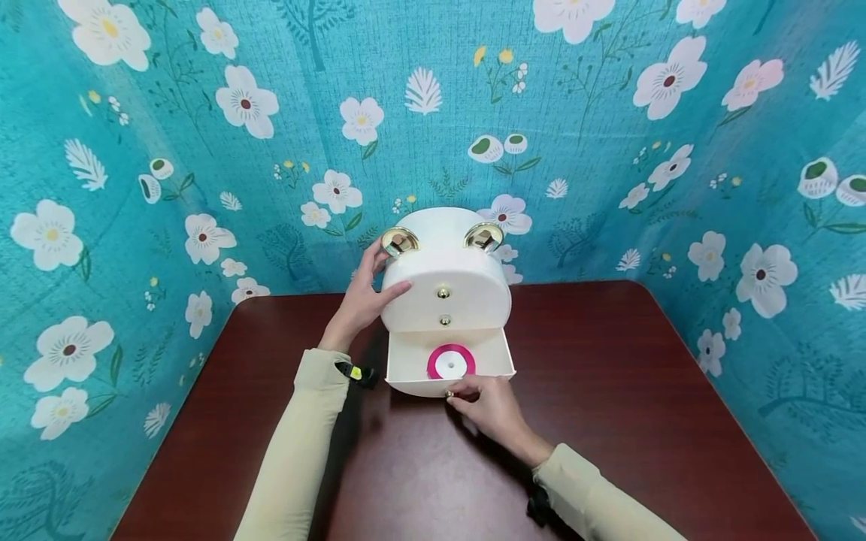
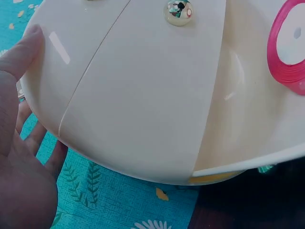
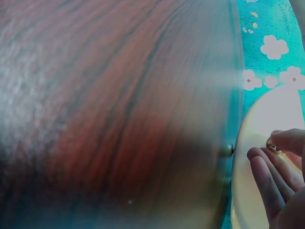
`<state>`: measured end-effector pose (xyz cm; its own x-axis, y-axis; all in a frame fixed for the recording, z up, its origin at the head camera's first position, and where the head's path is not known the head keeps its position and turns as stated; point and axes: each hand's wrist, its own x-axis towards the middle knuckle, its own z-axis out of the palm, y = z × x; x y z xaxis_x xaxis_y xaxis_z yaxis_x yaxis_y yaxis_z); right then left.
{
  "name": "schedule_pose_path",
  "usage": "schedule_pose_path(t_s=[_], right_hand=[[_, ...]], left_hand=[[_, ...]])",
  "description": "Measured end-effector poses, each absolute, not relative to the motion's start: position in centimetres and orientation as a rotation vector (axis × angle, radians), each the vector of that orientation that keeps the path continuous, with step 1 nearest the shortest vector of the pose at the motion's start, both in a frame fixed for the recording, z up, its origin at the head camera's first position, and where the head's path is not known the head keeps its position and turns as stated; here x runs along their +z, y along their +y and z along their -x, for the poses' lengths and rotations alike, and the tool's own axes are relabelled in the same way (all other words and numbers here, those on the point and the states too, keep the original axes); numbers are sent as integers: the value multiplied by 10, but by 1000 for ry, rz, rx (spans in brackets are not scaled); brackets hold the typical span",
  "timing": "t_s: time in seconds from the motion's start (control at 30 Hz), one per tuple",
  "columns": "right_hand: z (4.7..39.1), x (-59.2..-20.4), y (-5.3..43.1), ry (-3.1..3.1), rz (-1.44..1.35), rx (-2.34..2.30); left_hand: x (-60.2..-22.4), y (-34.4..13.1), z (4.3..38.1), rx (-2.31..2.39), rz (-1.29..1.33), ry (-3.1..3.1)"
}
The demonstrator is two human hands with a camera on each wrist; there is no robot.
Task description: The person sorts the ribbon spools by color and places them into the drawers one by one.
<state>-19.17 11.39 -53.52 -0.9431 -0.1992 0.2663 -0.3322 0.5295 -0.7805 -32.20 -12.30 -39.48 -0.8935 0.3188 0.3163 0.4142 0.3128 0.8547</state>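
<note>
A white rounded drawer box (image 1: 449, 255) with two gold ear-like knobs on top stands at the table's far side. Its bottom drawer (image 1: 406, 353) is pulled out, and a spool of pink ribbon (image 1: 440, 367) lies inside. My left hand (image 1: 363, 302) grips the box's left side, thumb on the front face and the other fingers behind, near the left gold ear (image 1: 399, 240). At the drawer's front, my right hand (image 1: 492, 409) pinches the small gold knob (image 3: 270, 144) between thumb and fingers. Two upper drawer fronts with gold knobs (image 1: 443, 294) are closed.
A dark red-brown table (image 1: 609, 406) lies under the box. Blue floral cloth (image 1: 291, 180) hangs close behind the box and along both sides. A dark strap with a yellow-green tag (image 1: 353, 371) is at the left wrist, and another dark strap (image 1: 539, 505) at the right.
</note>
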Motion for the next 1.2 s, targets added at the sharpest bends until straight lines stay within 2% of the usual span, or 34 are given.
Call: schedule_pose_path(t_s=[1.2], right_hand=[[204,-535,112,-2591,-454,1244]], left_hand=[[-392,-126,320,-1631,679,-2518]])
